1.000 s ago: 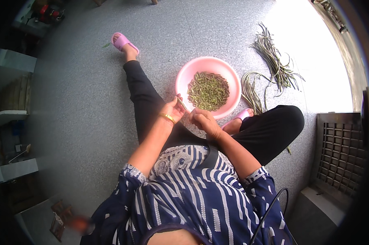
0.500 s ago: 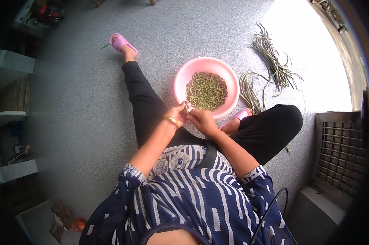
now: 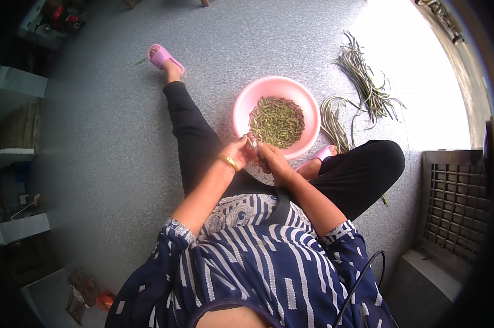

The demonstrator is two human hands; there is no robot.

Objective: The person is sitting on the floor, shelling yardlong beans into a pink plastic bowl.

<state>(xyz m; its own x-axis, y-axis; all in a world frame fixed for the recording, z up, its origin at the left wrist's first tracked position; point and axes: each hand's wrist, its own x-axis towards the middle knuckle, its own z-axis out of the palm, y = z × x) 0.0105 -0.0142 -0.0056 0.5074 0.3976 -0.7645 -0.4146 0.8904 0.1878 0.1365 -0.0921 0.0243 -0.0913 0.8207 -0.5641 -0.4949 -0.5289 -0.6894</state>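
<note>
1. Can see one slim bean piece [image 3: 251,143] up at the fingertips, over the near-left rim of a pink basin [image 3: 314,117]. Kinda blurry tbh.
2. Count two bare hands: a left hand [image 3: 237,151] pinched on that piece, and a right hand [image 3: 274,160] curled just beside it. Can't tell if gripping anything with the right.
3. Just one basin, round, set on the speckled grey floor [image 3: 110,136]. Full of short green bean bits [image 3: 277,123] across the bottom, way too many to count.
4. Off to the right, two bundles of long beans: a bigger bundle [image 3: 363,79] farther out, a smaller bundle [image 3: 333,117] close beside the basin.
5. Also count two pink slippers [image 3: 164,57], plus one gold-coloured bangle [image 3: 229,162] on the left wrist.
</note>
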